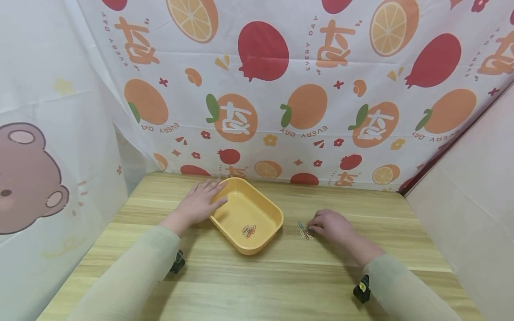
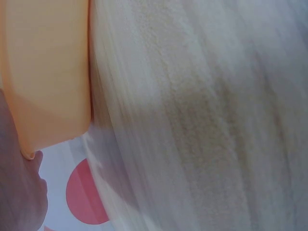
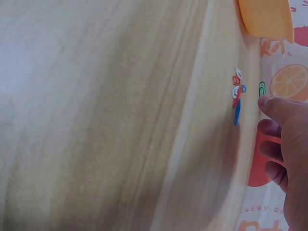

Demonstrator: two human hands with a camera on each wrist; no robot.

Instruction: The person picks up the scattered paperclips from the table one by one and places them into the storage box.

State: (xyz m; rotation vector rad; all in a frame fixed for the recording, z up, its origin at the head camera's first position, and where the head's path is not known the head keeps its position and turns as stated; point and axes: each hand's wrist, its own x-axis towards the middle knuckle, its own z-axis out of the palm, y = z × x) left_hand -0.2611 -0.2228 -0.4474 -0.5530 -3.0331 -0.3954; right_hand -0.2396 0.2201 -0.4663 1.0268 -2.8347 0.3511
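My left hand (image 1: 201, 203) rests on the left rim of a yellow plastic tray (image 1: 245, 205), its fingers spread and the thumb reaching over the inside. Several coloured paper clips (image 1: 248, 230) lie in the tray toward its near end. To the right of the tray, my right hand (image 1: 331, 226) is just beside a small group of paper clips (image 1: 306, 234) on the table. Seen from the right wrist, the thumb and index finger pinch a green paper clip (image 3: 262, 89), held up off the table. Blue, red and white clips (image 3: 237, 91) lie near it.
Under everything is a wood-grain table (image 1: 241, 285). A fruit-printed cloth (image 1: 261, 107) hangs along its back edge. White cloth with a bear print (image 1: 28, 178) hangs at the left, and a pale panel (image 1: 474, 187) stands at the right.
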